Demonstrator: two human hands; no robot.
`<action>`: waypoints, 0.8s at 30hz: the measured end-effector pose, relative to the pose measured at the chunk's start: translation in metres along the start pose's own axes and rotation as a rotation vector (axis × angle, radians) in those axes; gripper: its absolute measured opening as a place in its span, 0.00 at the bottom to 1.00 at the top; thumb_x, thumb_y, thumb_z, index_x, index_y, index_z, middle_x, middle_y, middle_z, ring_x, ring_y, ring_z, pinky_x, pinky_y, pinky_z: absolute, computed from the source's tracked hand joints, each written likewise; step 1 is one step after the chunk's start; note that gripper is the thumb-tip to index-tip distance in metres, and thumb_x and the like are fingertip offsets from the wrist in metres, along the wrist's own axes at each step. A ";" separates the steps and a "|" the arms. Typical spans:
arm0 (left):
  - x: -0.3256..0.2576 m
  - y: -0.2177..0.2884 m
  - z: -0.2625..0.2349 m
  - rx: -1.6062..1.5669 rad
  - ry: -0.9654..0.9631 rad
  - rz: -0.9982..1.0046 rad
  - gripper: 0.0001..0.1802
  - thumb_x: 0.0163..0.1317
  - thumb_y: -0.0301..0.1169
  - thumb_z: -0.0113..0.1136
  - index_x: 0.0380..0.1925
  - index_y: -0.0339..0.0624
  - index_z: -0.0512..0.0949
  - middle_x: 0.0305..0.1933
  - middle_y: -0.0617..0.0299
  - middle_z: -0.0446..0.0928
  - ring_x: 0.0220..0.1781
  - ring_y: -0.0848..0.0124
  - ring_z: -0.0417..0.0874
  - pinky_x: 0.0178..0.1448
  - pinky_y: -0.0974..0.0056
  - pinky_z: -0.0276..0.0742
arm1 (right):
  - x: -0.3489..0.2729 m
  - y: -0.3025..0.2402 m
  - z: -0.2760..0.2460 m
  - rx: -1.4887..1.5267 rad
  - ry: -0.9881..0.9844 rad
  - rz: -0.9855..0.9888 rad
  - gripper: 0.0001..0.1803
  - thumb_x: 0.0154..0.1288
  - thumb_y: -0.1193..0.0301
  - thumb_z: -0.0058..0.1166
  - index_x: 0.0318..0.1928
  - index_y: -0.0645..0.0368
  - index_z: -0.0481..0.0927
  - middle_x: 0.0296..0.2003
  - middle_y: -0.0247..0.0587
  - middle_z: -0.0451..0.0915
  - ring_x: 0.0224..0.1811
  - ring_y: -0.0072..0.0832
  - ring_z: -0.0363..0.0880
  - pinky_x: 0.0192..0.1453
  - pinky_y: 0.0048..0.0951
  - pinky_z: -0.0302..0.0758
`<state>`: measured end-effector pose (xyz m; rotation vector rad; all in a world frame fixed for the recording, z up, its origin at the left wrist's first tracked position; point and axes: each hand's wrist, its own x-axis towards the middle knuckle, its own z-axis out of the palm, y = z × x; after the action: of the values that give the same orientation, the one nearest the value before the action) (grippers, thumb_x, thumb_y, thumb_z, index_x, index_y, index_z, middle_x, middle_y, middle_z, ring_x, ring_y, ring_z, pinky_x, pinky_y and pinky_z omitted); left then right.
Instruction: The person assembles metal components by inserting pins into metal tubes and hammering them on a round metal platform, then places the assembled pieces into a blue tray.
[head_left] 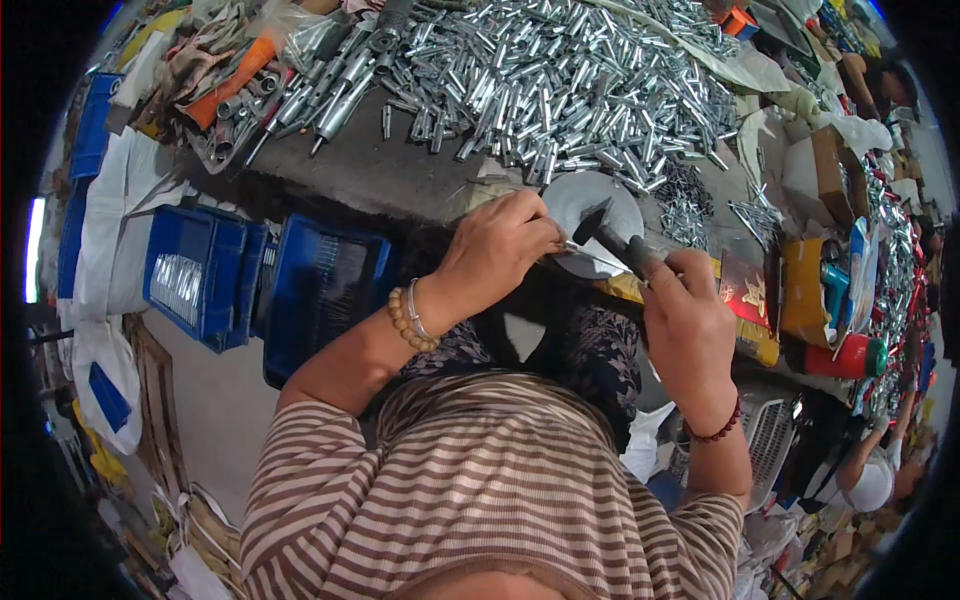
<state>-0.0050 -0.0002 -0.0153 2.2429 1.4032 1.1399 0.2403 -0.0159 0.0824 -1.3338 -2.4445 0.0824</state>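
Note:
My right hand (690,330) is closed round the handle of a small hammer (612,234), whose dark head sits over a round grey metal disc (618,198) on the bench edge. The fingertips of my left hand (505,240) pinch a thin shiny metal pin (592,256), which lies across the near part of the disc, beneath the hammer. Whether the hammer touches the pin or disc, I cannot tell. Just beyond the disc spreads a large heap of short silvery metal tubes (570,80). Small nails or pins (685,215) lie in a pile right of the disc.
Two blue plastic bins (325,330) (200,265) stand left of my lap, with metal pieces in the outer one. Longer metal rods (340,95) and an orange-handled tool (228,85) lie at the far left. A yellow box (808,290) and red can (845,360) stand right.

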 end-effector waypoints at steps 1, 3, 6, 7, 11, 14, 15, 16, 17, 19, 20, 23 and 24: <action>0.000 -0.001 0.000 -0.011 -0.002 0.003 0.07 0.58 0.25 0.71 0.37 0.45 0.87 0.40 0.61 0.78 0.43 0.59 0.83 0.46 0.56 0.80 | -0.001 -0.001 -0.001 0.036 0.006 0.031 0.14 0.61 0.81 0.64 0.49 0.61 0.85 0.45 0.45 0.79 0.37 0.43 0.83 0.39 0.38 0.80; -0.001 -0.002 -0.001 -0.022 -0.004 0.003 0.07 0.58 0.25 0.71 0.37 0.45 0.87 0.39 0.61 0.77 0.42 0.59 0.83 0.46 0.56 0.79 | -0.003 -0.001 0.001 0.081 0.058 0.038 0.15 0.61 0.82 0.64 0.49 0.61 0.85 0.45 0.45 0.78 0.38 0.43 0.83 0.40 0.38 0.80; -0.002 -0.002 0.000 -0.032 -0.008 -0.005 0.10 0.57 0.24 0.71 0.39 0.46 0.87 0.39 0.61 0.77 0.42 0.59 0.83 0.45 0.55 0.79 | -0.010 0.002 0.006 0.134 0.179 0.034 0.16 0.60 0.83 0.65 0.49 0.62 0.85 0.45 0.47 0.78 0.40 0.42 0.83 0.41 0.37 0.80; -0.001 -0.002 0.001 -0.020 -0.011 -0.006 0.11 0.56 0.23 0.72 0.39 0.46 0.86 0.39 0.61 0.77 0.42 0.59 0.83 0.45 0.55 0.79 | -0.013 0.003 0.009 0.140 0.247 0.025 0.17 0.59 0.84 0.65 0.50 0.62 0.85 0.46 0.47 0.78 0.41 0.42 0.83 0.43 0.37 0.80; 0.001 -0.004 0.003 0.013 0.002 0.038 0.12 0.55 0.22 0.72 0.40 0.47 0.86 0.38 0.61 0.77 0.41 0.59 0.83 0.44 0.55 0.80 | -0.034 0.004 0.044 0.063 0.116 0.044 0.17 0.60 0.82 0.64 0.50 0.58 0.87 0.43 0.43 0.82 0.36 0.40 0.86 0.37 0.37 0.82; 0.000 -0.004 0.005 0.007 -0.001 0.017 0.10 0.57 0.22 0.71 0.39 0.46 0.87 0.38 0.61 0.77 0.41 0.59 0.83 0.43 0.56 0.79 | -0.030 0.004 0.041 0.092 0.158 -0.001 0.18 0.62 0.81 0.62 0.53 0.58 0.85 0.44 0.44 0.81 0.36 0.45 0.85 0.37 0.38 0.81; -0.001 -0.003 0.003 0.006 -0.005 0.024 0.10 0.57 0.22 0.71 0.39 0.46 0.87 0.38 0.61 0.77 0.41 0.59 0.83 0.43 0.56 0.79 | -0.027 0.003 0.039 0.091 0.163 0.005 0.18 0.62 0.81 0.62 0.53 0.58 0.85 0.44 0.44 0.81 0.36 0.45 0.85 0.37 0.38 0.81; -0.001 -0.002 0.002 -0.022 -0.004 0.010 0.09 0.58 0.23 0.71 0.39 0.45 0.87 0.38 0.61 0.77 0.41 0.59 0.83 0.43 0.56 0.79 | -0.025 0.003 0.038 0.180 0.189 0.054 0.17 0.64 0.81 0.61 0.53 0.58 0.85 0.44 0.46 0.80 0.37 0.47 0.84 0.38 0.40 0.81; 0.000 -0.002 0.001 -0.049 -0.003 -0.003 0.08 0.58 0.24 0.71 0.39 0.45 0.87 0.38 0.61 0.77 0.41 0.60 0.83 0.43 0.56 0.79 | -0.021 0.004 0.037 0.269 0.216 0.102 0.16 0.65 0.81 0.60 0.53 0.58 0.84 0.44 0.47 0.80 0.37 0.49 0.83 0.39 0.42 0.80; -0.001 -0.002 -0.001 -0.051 -0.015 -0.017 0.08 0.58 0.25 0.72 0.38 0.45 0.87 0.38 0.61 0.77 0.41 0.60 0.83 0.43 0.57 0.79 | -0.011 0.014 0.035 0.365 0.169 0.137 0.16 0.65 0.81 0.59 0.54 0.59 0.84 0.44 0.48 0.80 0.38 0.50 0.82 0.41 0.43 0.79; -0.001 -0.001 -0.001 -0.055 -0.028 -0.032 0.07 0.58 0.26 0.73 0.38 0.45 0.88 0.39 0.61 0.77 0.41 0.60 0.83 0.43 0.57 0.79 | -0.006 0.021 0.034 0.460 0.119 0.172 0.17 0.66 0.81 0.59 0.54 0.59 0.83 0.44 0.49 0.79 0.40 0.52 0.81 0.42 0.45 0.78; -0.001 -0.003 0.000 -0.067 -0.023 -0.010 0.08 0.58 0.28 0.74 0.39 0.46 0.88 0.39 0.61 0.78 0.40 0.61 0.83 0.44 0.58 0.79 | 0.001 0.032 0.045 0.190 0.143 0.036 0.15 0.65 0.78 0.61 0.52 0.58 0.81 0.44 0.49 0.79 0.41 0.52 0.81 0.43 0.46 0.78; -0.001 -0.003 0.000 -0.061 -0.023 -0.013 0.08 0.58 0.28 0.74 0.39 0.46 0.88 0.39 0.61 0.78 0.40 0.61 0.83 0.44 0.58 0.79 | 0.003 0.033 0.048 -0.043 0.216 -0.104 0.14 0.65 0.77 0.62 0.51 0.58 0.81 0.43 0.49 0.79 0.41 0.52 0.81 0.43 0.46 0.78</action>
<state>-0.0071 0.0000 -0.0177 2.1953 1.3536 1.1336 0.2496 0.0101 0.0311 -1.1647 -2.3381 -0.1345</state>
